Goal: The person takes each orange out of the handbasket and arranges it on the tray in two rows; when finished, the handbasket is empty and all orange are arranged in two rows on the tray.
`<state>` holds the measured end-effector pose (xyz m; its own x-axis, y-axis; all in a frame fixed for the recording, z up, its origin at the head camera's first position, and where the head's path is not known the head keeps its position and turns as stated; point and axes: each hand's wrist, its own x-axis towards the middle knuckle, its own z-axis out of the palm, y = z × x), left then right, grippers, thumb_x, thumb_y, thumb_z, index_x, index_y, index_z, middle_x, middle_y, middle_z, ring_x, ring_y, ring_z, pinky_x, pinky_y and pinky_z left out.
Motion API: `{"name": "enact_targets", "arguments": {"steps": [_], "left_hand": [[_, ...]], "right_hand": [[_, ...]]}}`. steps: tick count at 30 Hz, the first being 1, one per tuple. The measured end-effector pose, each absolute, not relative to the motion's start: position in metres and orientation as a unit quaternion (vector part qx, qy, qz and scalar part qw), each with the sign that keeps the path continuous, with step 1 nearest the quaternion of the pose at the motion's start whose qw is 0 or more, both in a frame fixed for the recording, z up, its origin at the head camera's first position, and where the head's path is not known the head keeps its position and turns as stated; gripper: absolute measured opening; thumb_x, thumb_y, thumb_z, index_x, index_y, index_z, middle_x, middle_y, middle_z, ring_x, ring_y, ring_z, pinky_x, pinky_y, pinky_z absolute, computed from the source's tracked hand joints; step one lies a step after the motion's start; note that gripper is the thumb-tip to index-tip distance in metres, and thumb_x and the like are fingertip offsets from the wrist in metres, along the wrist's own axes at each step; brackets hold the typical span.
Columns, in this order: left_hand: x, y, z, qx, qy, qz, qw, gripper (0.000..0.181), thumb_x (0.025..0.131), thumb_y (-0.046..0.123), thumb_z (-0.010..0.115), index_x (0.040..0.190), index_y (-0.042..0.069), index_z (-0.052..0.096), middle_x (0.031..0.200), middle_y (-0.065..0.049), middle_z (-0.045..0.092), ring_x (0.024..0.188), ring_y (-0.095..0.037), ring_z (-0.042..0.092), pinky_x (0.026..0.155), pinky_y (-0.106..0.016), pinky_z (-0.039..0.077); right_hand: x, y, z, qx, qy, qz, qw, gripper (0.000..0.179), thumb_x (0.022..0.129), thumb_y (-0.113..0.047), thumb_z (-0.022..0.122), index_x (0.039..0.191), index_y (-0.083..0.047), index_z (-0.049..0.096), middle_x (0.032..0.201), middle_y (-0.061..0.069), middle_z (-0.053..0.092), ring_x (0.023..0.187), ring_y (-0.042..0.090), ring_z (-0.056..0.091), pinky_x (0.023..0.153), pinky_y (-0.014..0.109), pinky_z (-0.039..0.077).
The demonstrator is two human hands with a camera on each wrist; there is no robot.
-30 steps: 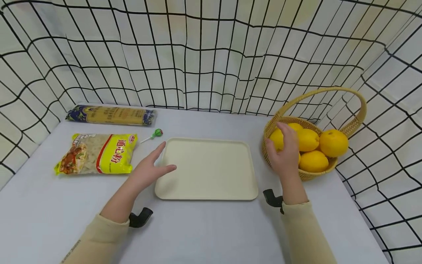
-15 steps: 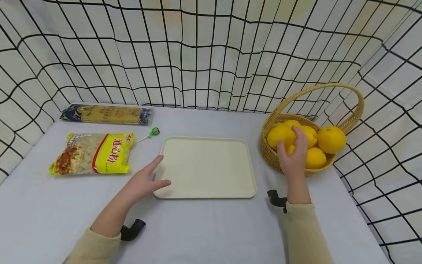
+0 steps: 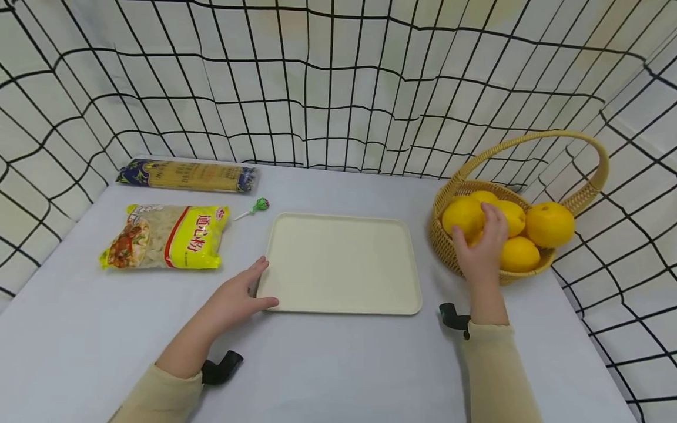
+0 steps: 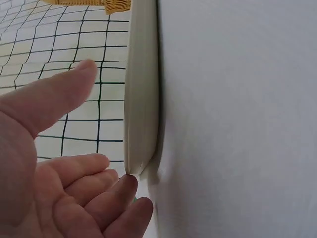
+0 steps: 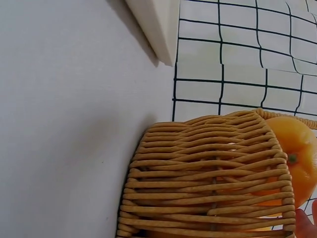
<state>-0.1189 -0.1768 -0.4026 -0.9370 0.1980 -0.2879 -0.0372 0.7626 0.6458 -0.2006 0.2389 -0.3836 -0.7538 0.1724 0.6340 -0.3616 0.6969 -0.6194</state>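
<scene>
My left hand is at the left end of a cream tray, thumb spread from the fingers. In the left wrist view its fingertips are right at the corner of the tray, fingers loosely bent. Over a wicker basket my right hand holds an orange at the basket's left side, thumb at its front and fingers at its right. The right wrist view shows the basket wall, that orange, and a sliver of the hand.
Several more yellow-orange fruits fill the basket under its tall handle. On the left lie a yellow pasta bag, a long noodle packet and a green lollipop. Black wire mesh surrounds the white table.
My right hand has moved right and settled from in front of the basket's left fruit to that orange's right side. My left hand has come down and nearer to the tray's left edge.
</scene>
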Motion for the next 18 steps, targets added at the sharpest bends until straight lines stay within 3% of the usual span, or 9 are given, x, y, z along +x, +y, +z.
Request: {"name": "enact_targets", "arguments": {"steps": [13,18], "left_hand": [[-0.122,-0.185,-0.419,0.074,0.925,0.328,0.177,0.092,0.076,0.034,0.071,0.146,0.008,0.016,0.153,-0.008,0.013,0.139,-0.034,0.017,0.110,-0.053,0.020],[-0.121,-0.186,-0.418,0.062,0.929,0.320,0.178,0.093,0.075,0.035,0.071,0.146,0.009,0.015,0.153,-0.007,0.013,0.138,-0.034,0.017,0.110,-0.053,0.020]], "right_hand": [[-0.197,0.246,-0.395,0.055,-0.856,0.364,0.364,0.064,0.080,-0.019,0.058,0.134,0.001,0.031,0.136,0.024,0.029,0.126,0.036,0.025,0.106,0.048,0.021],[-0.204,0.243,-0.395,0.042,-0.886,0.321,0.332,0.069,0.080,-0.027,0.059,0.138,-0.004,0.029,0.139,0.022,0.027,0.129,0.037,0.022,0.106,0.051,0.021]]}}
